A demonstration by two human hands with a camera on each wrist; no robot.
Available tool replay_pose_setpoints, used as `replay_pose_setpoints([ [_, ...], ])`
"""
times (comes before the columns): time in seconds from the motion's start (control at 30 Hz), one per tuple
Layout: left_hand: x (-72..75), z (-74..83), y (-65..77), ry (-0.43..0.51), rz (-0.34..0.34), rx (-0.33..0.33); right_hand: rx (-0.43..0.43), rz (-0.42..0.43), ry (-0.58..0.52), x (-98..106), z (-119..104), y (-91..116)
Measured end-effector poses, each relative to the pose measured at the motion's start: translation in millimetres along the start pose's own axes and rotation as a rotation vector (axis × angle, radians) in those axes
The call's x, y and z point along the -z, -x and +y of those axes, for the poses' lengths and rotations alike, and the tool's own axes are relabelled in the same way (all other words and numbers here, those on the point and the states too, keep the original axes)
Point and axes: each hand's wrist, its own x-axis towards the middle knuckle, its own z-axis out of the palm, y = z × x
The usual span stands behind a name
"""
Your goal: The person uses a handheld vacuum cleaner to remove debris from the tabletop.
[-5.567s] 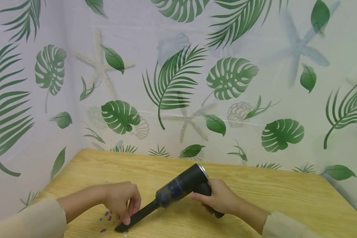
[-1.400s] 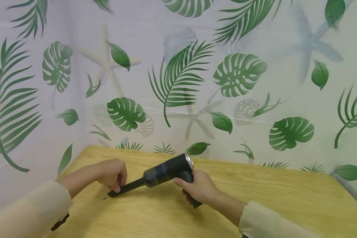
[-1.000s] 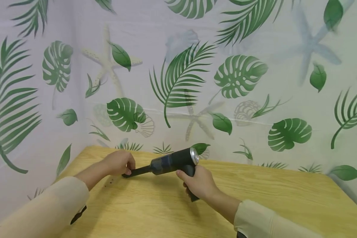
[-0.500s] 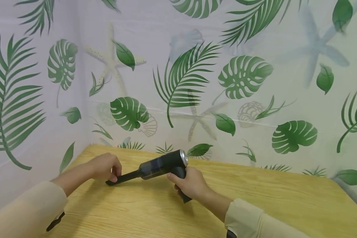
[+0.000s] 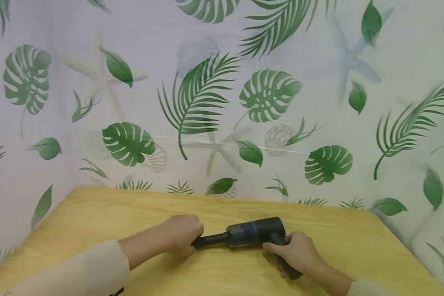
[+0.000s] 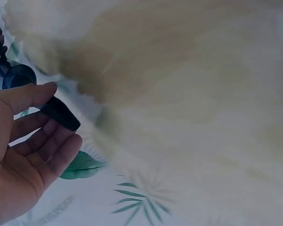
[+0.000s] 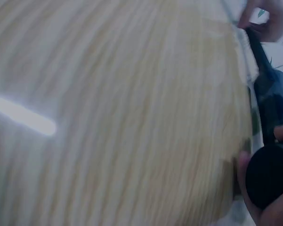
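Observation:
A black handheld vacuum cleaner (image 5: 257,231) with a see-through dust cup is held nearly level, low over the wooden table. My right hand (image 5: 299,253) grips its handle, the thumb near the body; in the right wrist view the round handle end (image 7: 269,176) sticks out of the palm. At the other end, my left hand (image 5: 181,236) holds the narrow nozzle (image 5: 212,239). The left wrist view shows the nozzle tip (image 6: 61,114) between the thumb and the fingers. In the head view that tip is hidden by the left hand.
The wooden table (image 5: 133,205) reaches back to a pale curtain (image 5: 207,102) printed with leaves, starfish and shells. The curtain also hangs along the left and right sides. A light glare (image 7: 26,117) shows on the tabletop.
Purple and blue bits by the nozzle in earlier frames no longer show. Since half a second ago, both hands have moved right and nearer with the vacuum, and the head view has turned right.

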Motion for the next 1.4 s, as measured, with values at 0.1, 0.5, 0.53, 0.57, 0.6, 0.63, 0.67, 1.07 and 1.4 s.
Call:
replay_pose_setpoints([
  [0.1, 6.6, 2.4, -9.6, -0.155, 0.008, 0.056, 0.084, 0.090, 0.206, -2, 1, -7],
  [0.5, 10.8, -17.1, -6.9, -0.310, -0.006, 0.161, 0.156, 0.091, 0.655, -17, -41, -32],
  [0.53, 10.4, -19.3, -5.3, -0.308, -0.007, 0.168, 0.165, 0.092, 0.658, -20, -42, -33],
  [0.57, 10.0, -21.3, -4.0, -0.303, -0.006, 0.172, 0.172, 0.093, 0.659, -23, -43, -34],
  [0.6, 9.7, -22.9, -2.5, -0.301, -0.004, 0.175, 0.177, 0.094, 0.655, -25, -45, -35],
  [0.63, 9.4, -24.2, -1.4, -0.302, -0.005, 0.175, 0.183, 0.095, 0.653, -27, -45, -35],
  [0.67, 9.1, -25.3, -0.5, -0.304, -0.008, 0.176, 0.186, 0.094, 0.650, -29, -46, -36],
  [1.07, 14.2, -30.8, -3.1, -0.328, 0.035, 0.151, 0.192, 0.108, 0.657, -33, -48, -41],
  [1.4, 1.4, -44.5, -21.3, -0.307, 0.000, 0.145, 0.190, 0.074, 0.568, -30, -36, -46],
])
